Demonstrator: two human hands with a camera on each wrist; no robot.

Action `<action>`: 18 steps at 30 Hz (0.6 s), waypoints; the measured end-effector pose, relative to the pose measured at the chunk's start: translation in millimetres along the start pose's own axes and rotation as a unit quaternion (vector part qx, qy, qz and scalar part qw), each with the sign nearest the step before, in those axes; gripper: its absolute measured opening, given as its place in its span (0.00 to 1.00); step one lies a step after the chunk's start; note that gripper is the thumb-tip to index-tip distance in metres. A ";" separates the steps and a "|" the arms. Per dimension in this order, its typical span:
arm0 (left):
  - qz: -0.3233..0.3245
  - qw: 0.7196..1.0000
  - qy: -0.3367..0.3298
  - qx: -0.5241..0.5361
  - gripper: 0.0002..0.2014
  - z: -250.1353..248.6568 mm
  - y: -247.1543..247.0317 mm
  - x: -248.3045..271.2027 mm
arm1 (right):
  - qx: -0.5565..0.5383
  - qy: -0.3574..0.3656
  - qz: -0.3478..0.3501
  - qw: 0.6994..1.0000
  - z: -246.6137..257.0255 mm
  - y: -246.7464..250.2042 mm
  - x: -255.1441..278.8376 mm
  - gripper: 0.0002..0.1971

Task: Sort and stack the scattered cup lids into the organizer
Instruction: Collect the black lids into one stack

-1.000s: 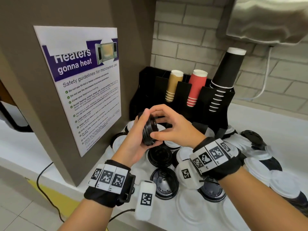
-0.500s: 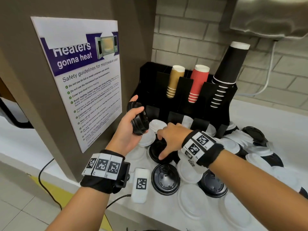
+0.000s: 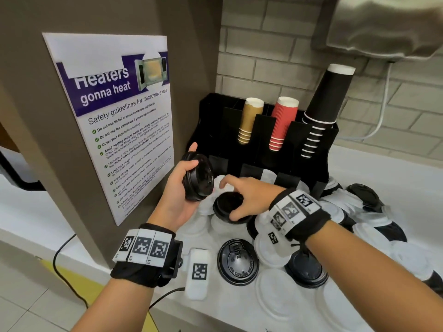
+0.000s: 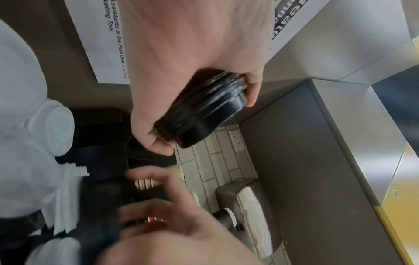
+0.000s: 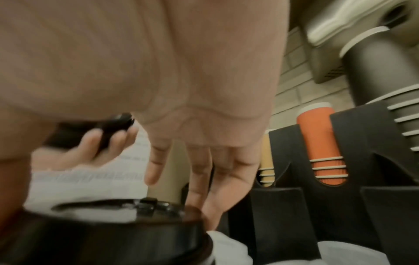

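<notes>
My left hand [image 3: 178,195] grips a short stack of black lids [image 3: 197,176] on edge, just left of the black organizer [image 3: 263,130]; the left wrist view shows my fingers wrapped round the stack of black lids [image 4: 204,111]. My right hand [image 3: 249,197] reaches down over a single black lid [image 3: 226,203] lying on white lids in front of the organizer. Its thumb sits on the near rim and its fingers [image 5: 199,179] go over the far rim of that black lid [image 5: 113,233]. More black lids [image 3: 238,261] and white lids [image 3: 275,291] lie scattered on the counter.
Brown cups [image 3: 249,121], red cups [image 3: 281,123] and black cups [image 3: 321,109] stand in the organizer's rear slots. A brown panel with a poster [image 3: 119,116] stands close on the left. A white tagged device [image 3: 199,274] lies near the counter's front edge. A wall dispenser [image 3: 383,25] hangs above.
My right hand left the stack in my left hand, dropped to the counter and closed on a single black lid. My left hand drew the stack up and to the left.
</notes>
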State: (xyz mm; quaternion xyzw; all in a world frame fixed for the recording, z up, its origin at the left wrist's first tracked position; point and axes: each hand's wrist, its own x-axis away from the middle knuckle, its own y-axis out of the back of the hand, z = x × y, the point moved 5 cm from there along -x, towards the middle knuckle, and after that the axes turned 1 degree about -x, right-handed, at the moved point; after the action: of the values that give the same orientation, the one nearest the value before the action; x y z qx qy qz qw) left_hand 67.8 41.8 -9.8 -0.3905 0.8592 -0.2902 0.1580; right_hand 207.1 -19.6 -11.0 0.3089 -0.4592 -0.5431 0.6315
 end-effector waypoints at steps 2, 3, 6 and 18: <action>0.011 1.000 0.005 0.006 0.32 1.1 0.8 -1.5 | -0.058 0.024 -0.043 0.997 -1.6 16.3 5.0 0.31; 0.018 1.000 0.016 0.008 0.33 3.1 0.9 -2.0 | -0.083 0.031 -0.073 0.993 -2.6 23.0 7.2 0.29; 0.034 0.998 0.045 0.010 0.33 8.9 -2.6 -1.8 | -0.198 0.024 -0.153 0.968 -5.4 35.0 13.4 0.22; 0.039 0.994 0.091 -0.056 0.30 22.2 -16.5 6.8 | -0.342 0.143 -0.182 0.911 29.8 32.7 31.8 0.27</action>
State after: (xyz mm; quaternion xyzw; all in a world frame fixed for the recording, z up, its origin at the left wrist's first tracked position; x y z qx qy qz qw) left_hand 84.0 19.6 -17.2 -0.3370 0.8996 -0.2694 0.0682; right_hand 192.5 -40.1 37.3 0.2262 -0.0861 -0.7226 0.6475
